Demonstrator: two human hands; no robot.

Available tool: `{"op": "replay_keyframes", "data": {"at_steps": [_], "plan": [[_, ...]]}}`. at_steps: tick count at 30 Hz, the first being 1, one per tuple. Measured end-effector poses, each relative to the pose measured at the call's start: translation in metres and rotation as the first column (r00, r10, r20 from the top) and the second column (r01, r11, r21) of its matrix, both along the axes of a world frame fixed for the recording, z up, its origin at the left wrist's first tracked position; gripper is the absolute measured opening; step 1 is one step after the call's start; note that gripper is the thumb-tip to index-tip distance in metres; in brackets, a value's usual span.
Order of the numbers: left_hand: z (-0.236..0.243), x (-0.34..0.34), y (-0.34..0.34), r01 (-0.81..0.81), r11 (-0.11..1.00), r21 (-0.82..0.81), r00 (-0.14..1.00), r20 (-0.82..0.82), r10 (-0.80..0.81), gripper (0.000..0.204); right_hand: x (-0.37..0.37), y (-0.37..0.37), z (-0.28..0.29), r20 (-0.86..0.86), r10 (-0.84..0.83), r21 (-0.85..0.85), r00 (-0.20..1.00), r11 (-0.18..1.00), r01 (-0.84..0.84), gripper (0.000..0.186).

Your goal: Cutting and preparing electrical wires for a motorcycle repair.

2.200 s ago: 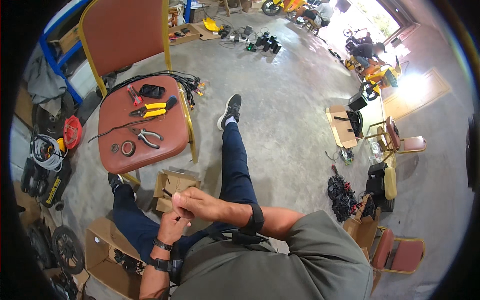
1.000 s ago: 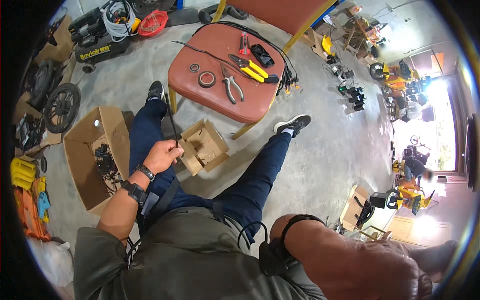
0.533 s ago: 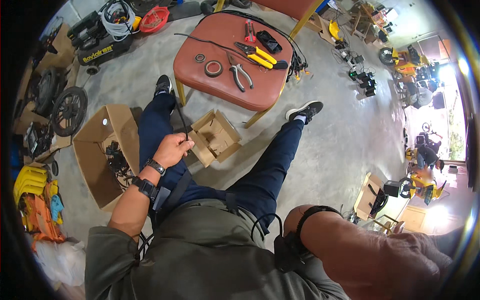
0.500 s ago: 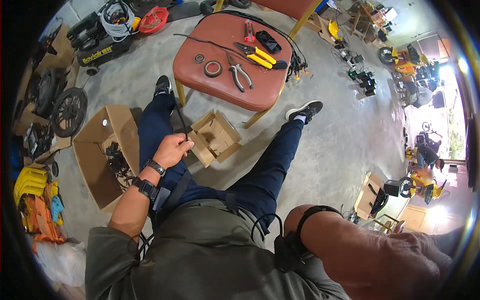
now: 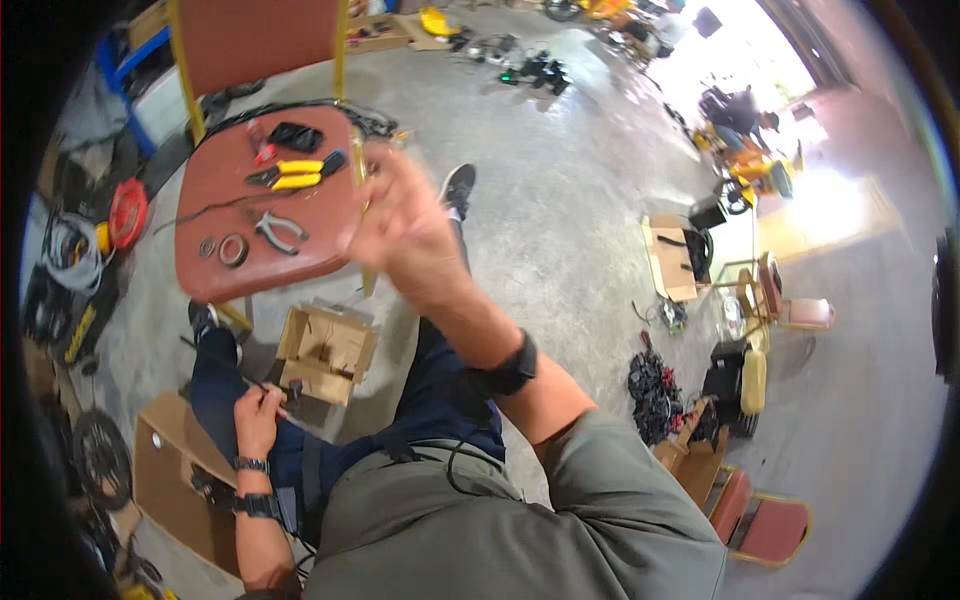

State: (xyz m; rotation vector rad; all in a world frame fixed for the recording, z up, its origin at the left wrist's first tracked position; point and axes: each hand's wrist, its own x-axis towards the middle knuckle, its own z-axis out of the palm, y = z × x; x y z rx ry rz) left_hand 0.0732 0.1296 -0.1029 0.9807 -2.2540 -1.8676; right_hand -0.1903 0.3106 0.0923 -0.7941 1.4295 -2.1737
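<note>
Right hand (image 5: 405, 235) up, raised from the lower edge to the chair seat (image 5: 215, 270).
Now blurred, fingers spread; view swung, small open box (image 5: 325, 350) shifted from centre to left.

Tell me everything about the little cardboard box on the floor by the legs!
The small cardboard box is plain brown, open on top with its flaps spread out. It sits on the grey concrete floor between the person's legs, just below the red chair seat. The left hand is beside it, not touching.
</note>
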Motion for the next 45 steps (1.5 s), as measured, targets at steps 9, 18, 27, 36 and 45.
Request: {"op": "replay_keyframes", "data": {"at_steps": [9,18,27,36,45], "plan": [[-0.005,-0.003,0.001,-0.003,0.998,0.061,1.000,-0.014,0.004,0.014,0.030,0.029,-0.208,-0.241,0.255,0.786,0.936,0.617,0.034,0.056],[-0.005,-0.003,0.000,0.000,0.999,0.046,1.000,-0.006,0.000,0.014,0.053,0.025,-0.227,-0.556,0.533,0.689,0.638,0.724,-0.004,0.040],[0.041,-0.027,0.039,0.416,0.889,-0.193,0.909,0.071,-0.410,0.011,0.062,-0.009,-0.145,-0.059,0.699,0.609,0.713,0.591,-0.529,0.029],[0.071,-0.036,0.045,0.456,0.877,-0.156,0.889,0.026,-0.457,0.015,0.059,0.007,-0.102,0.012,0.592,0.418,0.806,0.729,-0.542,0.020],[0.134,-0.042,0.051,0.471,0.657,-0.589,0.759,-0.110,-0.642,0.017,0.048,0.031,-0.025,-0.115,0.708,0.650,0.696,0.584,-0.486,0.031]]}}
